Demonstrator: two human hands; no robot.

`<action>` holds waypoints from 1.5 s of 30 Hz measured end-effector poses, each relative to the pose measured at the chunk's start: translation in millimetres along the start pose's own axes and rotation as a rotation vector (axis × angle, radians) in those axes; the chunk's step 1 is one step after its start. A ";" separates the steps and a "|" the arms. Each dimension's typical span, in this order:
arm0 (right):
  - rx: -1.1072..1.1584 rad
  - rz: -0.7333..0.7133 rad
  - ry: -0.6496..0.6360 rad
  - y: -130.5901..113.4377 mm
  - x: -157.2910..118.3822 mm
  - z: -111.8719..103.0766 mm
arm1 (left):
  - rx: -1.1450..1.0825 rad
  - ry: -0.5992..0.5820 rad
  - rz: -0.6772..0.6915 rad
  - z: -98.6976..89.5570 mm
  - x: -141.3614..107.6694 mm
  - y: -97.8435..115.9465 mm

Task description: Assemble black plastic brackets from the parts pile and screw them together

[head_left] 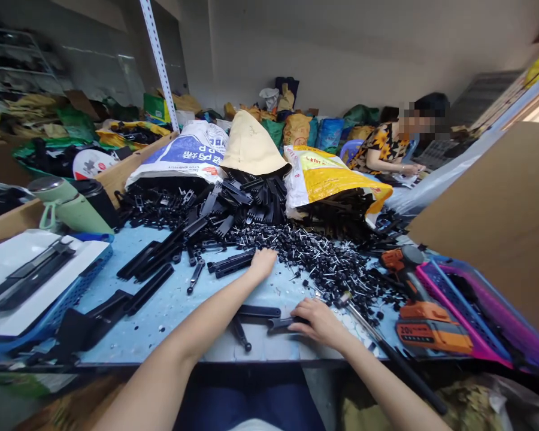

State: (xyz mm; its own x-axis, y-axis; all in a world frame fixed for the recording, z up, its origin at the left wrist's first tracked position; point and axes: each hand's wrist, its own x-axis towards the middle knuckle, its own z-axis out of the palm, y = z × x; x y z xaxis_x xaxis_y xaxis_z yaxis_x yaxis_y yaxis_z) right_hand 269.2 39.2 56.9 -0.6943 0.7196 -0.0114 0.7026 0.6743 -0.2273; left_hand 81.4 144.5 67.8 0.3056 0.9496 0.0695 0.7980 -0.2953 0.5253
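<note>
My left hand is closed at the near edge of a heap of black-headed screws. Its fingertips are mostly hidden, so what they pinch cannot be made out. Just left of it lie long black plastic pieces. My right hand rests low over the table, its fingers closed round the end of a short black plastic part. Beside that part are a flat black bar and a black handle-like piece with a round end.
Right of the screws are a hammer, an orange cordless drill and a pink basket. Open sacks spill black parts at the back. A tray and green flask stand left. A co-worker sits back right.
</note>
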 end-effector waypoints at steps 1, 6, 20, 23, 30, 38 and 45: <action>-0.001 0.042 0.036 3.7 3.0 0.9 | -0.023 0.009 -0.015 2.9 8.1 0.9; -0.146 0.245 0.168 31.3 42.4 -2.5 | -0.164 0.110 -0.078 -3.7 -22.1 -8.9; 0.386 0.129 0.200 15.0 38.9 -19.0 | -0.833 0.260 -0.538 -22.9 -154.5 -47.3; 0.406 0.135 0.109 -1.7 35.1 -27.3 | -0.816 0.134 -0.507 -25.0 -151.7 -45.0; 0.212 0.048 -0.047 -25.8 47.1 -34.5 | -0.759 0.104 -0.498 -28.5 -142.8 -48.4; 0.119 -0.064 -0.154 -32.5 62.0 -35.9 | -0.532 0.191 -0.424 -28.0 -151.9 -52.2; 0.067 -0.005 -0.130 -30.7 58.2 -27.2 | 0.020 0.223 0.154 -4.0 -155.3 -6.2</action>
State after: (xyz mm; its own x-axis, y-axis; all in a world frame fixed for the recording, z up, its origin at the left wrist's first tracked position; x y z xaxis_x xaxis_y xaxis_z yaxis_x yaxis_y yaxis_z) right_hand 211.5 64.9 89.6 -0.7151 0.6859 -0.1349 0.6902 0.6621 -0.2920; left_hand 26.9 -0.7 57.1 0.3044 0.8922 0.3336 0.7615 -0.4383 0.4775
